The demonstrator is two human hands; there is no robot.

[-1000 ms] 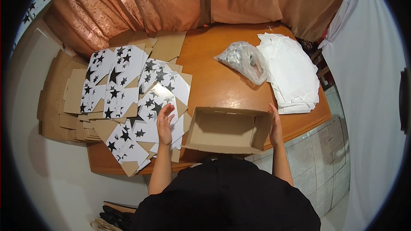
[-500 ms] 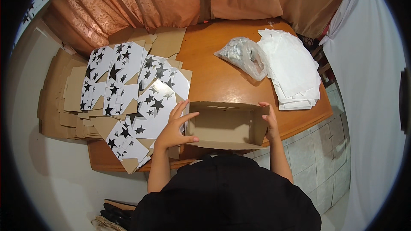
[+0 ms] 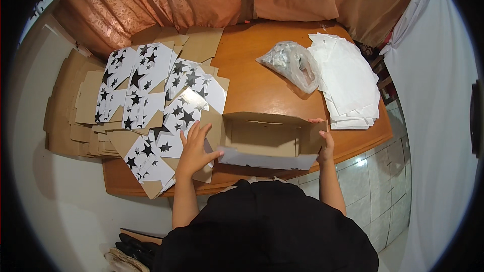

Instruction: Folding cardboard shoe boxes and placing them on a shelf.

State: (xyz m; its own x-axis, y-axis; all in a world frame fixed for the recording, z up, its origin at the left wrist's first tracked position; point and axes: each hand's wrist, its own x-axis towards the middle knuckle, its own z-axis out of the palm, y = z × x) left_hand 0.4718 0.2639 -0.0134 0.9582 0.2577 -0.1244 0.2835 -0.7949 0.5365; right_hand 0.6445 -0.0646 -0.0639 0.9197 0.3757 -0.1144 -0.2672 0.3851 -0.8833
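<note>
One box (image 3: 267, 141), one bag (image 3: 288, 64), perhaps five star-sheets (image 3: 145, 105)

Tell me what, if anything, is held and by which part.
The cardboard box, held at its right end by the right hand. The left hand is spread open by the left end, its thumb at the near left corner.
</note>
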